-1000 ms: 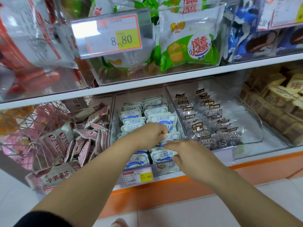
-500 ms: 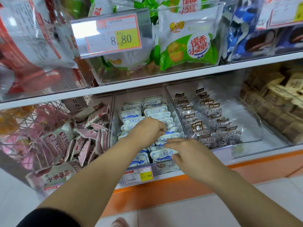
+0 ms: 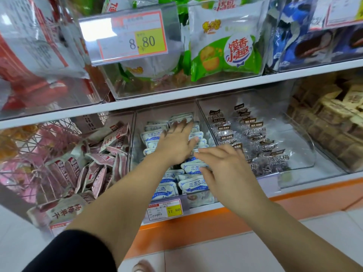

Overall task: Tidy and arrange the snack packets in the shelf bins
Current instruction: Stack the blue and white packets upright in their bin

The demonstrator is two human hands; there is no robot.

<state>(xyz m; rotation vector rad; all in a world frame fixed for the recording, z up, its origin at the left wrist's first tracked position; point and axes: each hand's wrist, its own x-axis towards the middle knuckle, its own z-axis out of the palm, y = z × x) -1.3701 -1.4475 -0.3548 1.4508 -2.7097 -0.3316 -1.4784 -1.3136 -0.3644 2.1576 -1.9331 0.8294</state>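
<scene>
Blue-and-white snack packets (image 3: pixel 194 185) fill the middle clear bin (image 3: pixel 196 107) on the lower shelf. Left hand (image 3: pixel 176 144) lies flat on the rows, fingers (image 3: pixel 184 124) spread; right hand (image 3: pixel 229 169) hovers beside it, fingers wide, holding nothing.

Two price tags: an upper one (image 3: pixel 132 39) reading 8.80, clipped to the front of the top shelf row, and a lower one (image 3: pixel 164 209) reading 17.80, fixed at the lower shelf's front edge. White shelf board (image 3: pixel 196 93) separating the two rows. Orange base strip (image 3: pixel 216 224) beneath the lower shelf; pale tiled floor (image 3: pixel 225 254) below it
</scene>
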